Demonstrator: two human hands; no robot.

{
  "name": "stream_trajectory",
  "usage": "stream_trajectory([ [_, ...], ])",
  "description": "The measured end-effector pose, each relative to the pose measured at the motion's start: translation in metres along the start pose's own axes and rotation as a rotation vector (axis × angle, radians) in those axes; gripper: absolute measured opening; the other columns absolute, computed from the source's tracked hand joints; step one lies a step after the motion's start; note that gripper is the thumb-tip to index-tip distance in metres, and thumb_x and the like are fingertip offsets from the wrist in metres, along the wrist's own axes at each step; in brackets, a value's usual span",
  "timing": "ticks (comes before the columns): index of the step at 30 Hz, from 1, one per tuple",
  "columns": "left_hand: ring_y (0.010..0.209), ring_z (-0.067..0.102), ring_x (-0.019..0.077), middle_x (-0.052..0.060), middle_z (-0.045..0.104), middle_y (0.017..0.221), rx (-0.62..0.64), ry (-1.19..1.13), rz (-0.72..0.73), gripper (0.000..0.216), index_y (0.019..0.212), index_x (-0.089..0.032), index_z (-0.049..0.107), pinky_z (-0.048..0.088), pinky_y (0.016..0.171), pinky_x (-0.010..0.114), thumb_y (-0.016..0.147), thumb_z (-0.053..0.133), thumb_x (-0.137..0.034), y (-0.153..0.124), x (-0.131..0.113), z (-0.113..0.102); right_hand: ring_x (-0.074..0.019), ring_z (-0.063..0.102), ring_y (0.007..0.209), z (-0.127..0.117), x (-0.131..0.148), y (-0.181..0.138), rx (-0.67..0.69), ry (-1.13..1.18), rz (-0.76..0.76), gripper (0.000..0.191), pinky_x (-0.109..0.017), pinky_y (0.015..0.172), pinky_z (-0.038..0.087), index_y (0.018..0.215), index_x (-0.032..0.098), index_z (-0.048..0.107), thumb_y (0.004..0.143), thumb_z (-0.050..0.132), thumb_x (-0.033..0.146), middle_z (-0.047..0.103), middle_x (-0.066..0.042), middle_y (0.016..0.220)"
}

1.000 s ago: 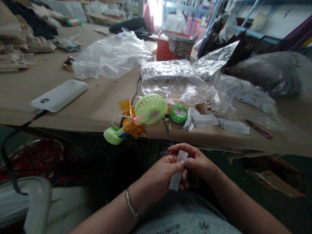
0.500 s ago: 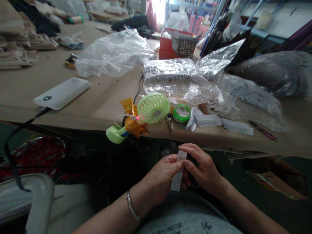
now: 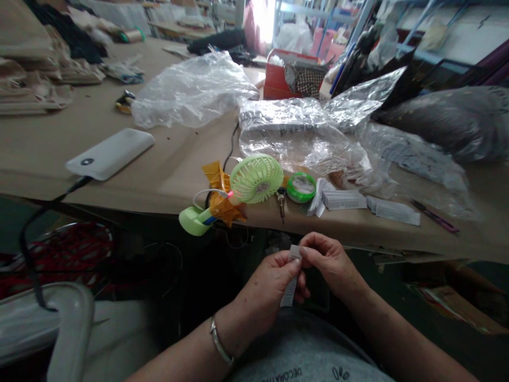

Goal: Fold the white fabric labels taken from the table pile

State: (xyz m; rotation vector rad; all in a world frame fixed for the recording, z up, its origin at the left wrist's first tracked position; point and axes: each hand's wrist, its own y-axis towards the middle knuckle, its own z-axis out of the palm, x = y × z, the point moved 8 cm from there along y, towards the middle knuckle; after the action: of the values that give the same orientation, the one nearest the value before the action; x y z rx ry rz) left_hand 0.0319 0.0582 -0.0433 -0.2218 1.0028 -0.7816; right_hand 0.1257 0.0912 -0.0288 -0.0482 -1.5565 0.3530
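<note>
Over my lap, below the table edge, my left hand point(image 3: 272, 284) is closed around a narrow strip of white printed labels point(image 3: 289, 293), thumb on top. The strip's upper end sticks out above the thumb and its lower end shows under the palm. My right hand point(image 3: 329, 261) pinches thumb against forefinger at the upper right corner of that strip; whether one label or several lie between those fingertips is too small to tell. More printed labels point(image 3: 345, 200) lie in stacks on the table just beyond the hands, with a second flat stack point(image 3: 393, 210) to their right.
A green fan point(image 3: 256, 179) is taped at the table edge point(image 3: 159, 204). Near it are a small screwdriver-like tool point(image 3: 282, 206), a green round container point(image 3: 301, 187) and a seam-ripper-like tool point(image 3: 435, 216). Clear plastic bags point(image 3: 302, 138) lie behind; a white power bank point(image 3: 111, 154) is left.
My right fingers have drawn together, from spread over the strip's top to a pinch at its corner. The strip is tilted slightly and the view has shifted a little.
</note>
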Motion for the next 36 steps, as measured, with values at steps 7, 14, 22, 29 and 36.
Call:
stream_trajectory([
  [7,0.060,0.052,0.0117,0.002,0.059,0.064,-0.163,0.226,0.206,0.015,0.073,-0.015,0.064,0.041,0.060,0.022,0.079,0.059,-0.027,-0.002,-0.031,-0.014,-0.0086,0.048,0.050,0.004,0.010,0.013,-0.046,-0.090,-0.081,0.017,-0.020,0.050,0.041,0.067,0.017,0.057,0.075,0.063,0.031,0.054,0.004,0.056],
  [14,0.065,0.054,0.0139,0.001,0.063,0.066,-0.348,0.495,0.444,0.014,0.075,-0.017,0.069,0.041,0.062,0.023,0.079,0.058,-0.025,0.002,-0.062,-0.036,-0.0093,0.044,0.056,0.009,0.031,0.025,-0.101,-0.292,-0.223,0.015,-0.021,0.054,0.037,0.068,0.017,0.058,0.077,0.059,0.029,0.051,0.004,0.059],
  [22,0.061,0.056,0.0114,-0.002,0.063,0.063,-0.415,0.715,0.636,0.017,0.073,-0.016,0.066,0.042,0.059,0.020,0.082,0.052,-0.020,-0.001,-0.085,-0.034,-0.0099,0.047,0.057,0.011,0.040,0.032,-0.132,-0.386,-0.299,0.012,-0.019,0.052,0.037,0.069,0.016,0.059,0.077,0.056,0.025,0.053,0.003,0.060],
  [29,0.059,0.055,0.0090,-0.003,0.064,0.064,-0.435,0.804,0.718,0.017,0.074,-0.016,0.066,0.041,0.058,0.018,0.083,0.051,-0.017,-0.003,-0.090,-0.031,-0.0101,0.050,0.057,0.011,0.044,0.032,-0.161,-0.409,-0.358,0.012,-0.020,0.055,0.040,0.071,0.016,0.060,0.079,0.056,0.024,0.056,0.002,0.061],
  [36,0.059,0.056,0.0085,-0.003,0.065,0.064,-0.432,0.799,0.719,0.016,0.075,-0.016,0.067,0.041,0.057,0.017,0.083,0.053,-0.017,-0.001,-0.091,-0.033,-0.0102,0.051,0.058,0.010,0.042,0.035,-0.168,-0.404,-0.372,0.012,-0.019,0.055,0.041,0.072,0.017,0.060,0.080,0.057,0.024,0.056,0.002,0.062],
])
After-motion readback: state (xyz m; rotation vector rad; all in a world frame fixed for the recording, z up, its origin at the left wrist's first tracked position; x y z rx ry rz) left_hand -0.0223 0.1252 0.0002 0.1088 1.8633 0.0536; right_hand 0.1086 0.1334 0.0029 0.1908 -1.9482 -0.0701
